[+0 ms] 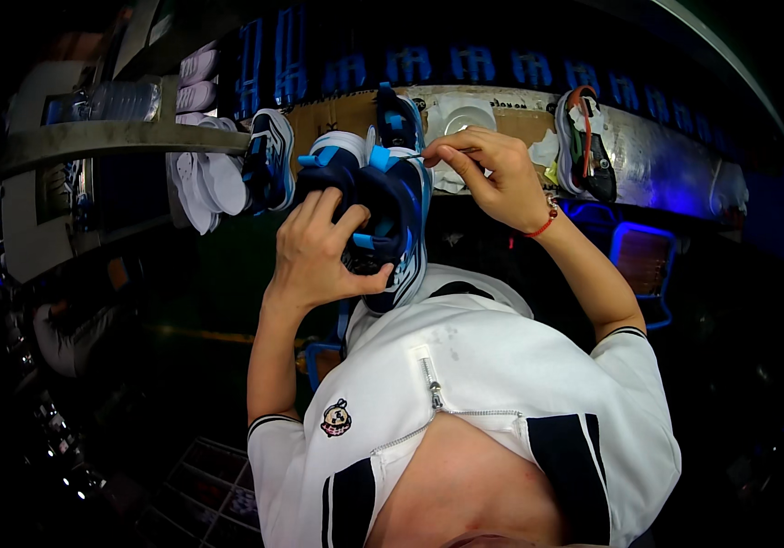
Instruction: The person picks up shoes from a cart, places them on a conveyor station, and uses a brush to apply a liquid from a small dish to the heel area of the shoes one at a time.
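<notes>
My left hand (319,248) is closed around the collar of a navy, white and light-blue sneaker (413,260), its thumb on the near end and its fingers at the opening. My right hand (494,175) pinches a thin stick-like tool (413,157). The tool's tip reaches the light-blue tab area of the held sneaker; its exact kind is too small to tell. Just left of that tab, another navy sneaker (342,144) with a white lining stands close against the held one. Beyond them is a further blue-and-black sneaker (398,119).
A bench ledge with brown cardboard (323,114) runs across the far side. On it are a round white dish (468,119) and a black, green and orange shoe (585,146). Leftward are a navy-and-white sneaker (269,160) and white soles (218,183). A blue-framed stool (643,265) stands at right.
</notes>
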`<state>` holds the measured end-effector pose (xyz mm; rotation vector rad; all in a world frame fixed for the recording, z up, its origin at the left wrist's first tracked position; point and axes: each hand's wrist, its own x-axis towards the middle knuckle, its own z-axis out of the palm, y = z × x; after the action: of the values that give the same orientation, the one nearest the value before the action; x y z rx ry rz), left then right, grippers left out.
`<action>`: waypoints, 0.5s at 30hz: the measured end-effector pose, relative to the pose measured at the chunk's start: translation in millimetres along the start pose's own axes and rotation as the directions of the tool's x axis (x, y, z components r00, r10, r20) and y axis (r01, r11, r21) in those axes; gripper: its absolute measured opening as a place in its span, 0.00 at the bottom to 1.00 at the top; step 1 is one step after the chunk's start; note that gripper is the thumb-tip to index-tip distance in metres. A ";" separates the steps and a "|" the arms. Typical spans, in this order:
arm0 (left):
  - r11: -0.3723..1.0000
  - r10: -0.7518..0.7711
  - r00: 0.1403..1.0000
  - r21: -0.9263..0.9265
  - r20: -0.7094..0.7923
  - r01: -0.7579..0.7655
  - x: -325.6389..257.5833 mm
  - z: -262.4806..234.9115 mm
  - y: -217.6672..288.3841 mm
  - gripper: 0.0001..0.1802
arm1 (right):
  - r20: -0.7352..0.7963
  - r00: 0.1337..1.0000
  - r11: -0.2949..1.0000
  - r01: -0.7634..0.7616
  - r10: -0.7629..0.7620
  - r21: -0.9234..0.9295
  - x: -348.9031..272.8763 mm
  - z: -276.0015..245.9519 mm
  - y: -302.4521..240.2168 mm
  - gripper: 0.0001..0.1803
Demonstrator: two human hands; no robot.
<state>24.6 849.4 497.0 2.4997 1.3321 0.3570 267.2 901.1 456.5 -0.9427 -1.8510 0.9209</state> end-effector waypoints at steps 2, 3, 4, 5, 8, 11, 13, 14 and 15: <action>1.000 -0.003 1.000 0.002 -0.002 0.003 -0.9 0.1 -0.1 0.26 | 0.040 0.999 0.999 0.002 0.000 -0.050 0.1 -2.6 -0.9 0.07; 1.000 -0.004 1.000 0.000 -0.002 0.004 -1.3 0.1 -0.2 0.26 | 0.052 0.998 0.997 0.023 -0.019 -0.071 0.0 -3.6 -0.7 0.07; 1.000 -0.006 1.000 -0.002 -0.003 0.006 -1.7 0.1 -0.3 0.26 | 0.064 0.997 0.995 0.044 -0.038 -0.092 -0.1 -4.7 -0.4 0.06; 1.000 -0.006 1.000 -0.002 -0.003 0.006 -1.8 0.2 -0.5 0.26 | 0.075 0.996 0.992 0.064 -0.056 -0.113 0.0 -5.3 -0.4 0.06; 1.000 -0.003 1.000 -0.001 -0.003 0.003 -1.8 0.0 -0.6 0.26 | 0.065 0.997 0.992 0.050 -0.043 -0.117 0.9 -4.7 -4.7 0.05; 1.000 0.000 1.000 -0.002 -0.005 0.000 -1.1 -0.4 -0.2 0.26 | 0.042 0.995 0.988 0.095 -0.090 -0.118 0.9 -0.8 -2.1 0.04; 1.000 -0.004 1.000 -0.006 -0.004 0.004 -0.8 0.3 -0.8 0.26 | 0.063 0.994 0.982 0.097 -0.088 -0.162 -1.9 -1.9 -5.7 0.04; 1.000 -0.008 1.000 -0.007 -0.008 0.008 -1.9 0.5 -0.6 0.26 | 0.074 0.993 0.977 0.102 -0.090 -0.187 -4.7 -2.6 -9.1 0.04; 1.000 -0.013 1.000 -0.008 -0.011 0.013 -3.2 0.9 -0.5 0.26 | 0.061 0.993 0.974 0.114 -0.104 -0.195 -8.1 -2.2 -10.9 0.04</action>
<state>22.8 846.9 495.7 2.4853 1.3476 0.3736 269.4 889.6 463.9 -0.9332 -2.0449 0.7094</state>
